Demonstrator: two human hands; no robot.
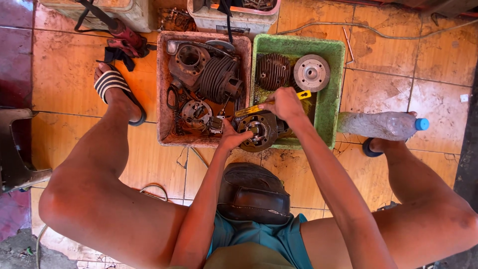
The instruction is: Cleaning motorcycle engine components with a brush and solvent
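Observation:
A round dark engine part (pixel 261 133) sits between the two trays in front of me. My left hand (pixel 230 137) grips its left edge and holds it steady. My right hand (pixel 285 103) is closed on a yellow-handled tool (pixel 249 110) that lies across the top of the part. The red-brown tray (pixel 163 89) holds a finned cylinder (pixel 217 77), a crankcase piece (pixel 188 61) and small metal parts. In the green tray (pixel 331 94) lie a finned cylinder head (pixel 272 71) and a grey round disc (pixel 311 72).
I squat on an orange tiled floor, feet in sandals either side of the trays. A plastic bottle with a blue cap (pixel 383 125) lies by my right foot. White tubs (pixel 234 17) stand behind the trays. A dark pouch (pixel 254 192) hangs at my waist.

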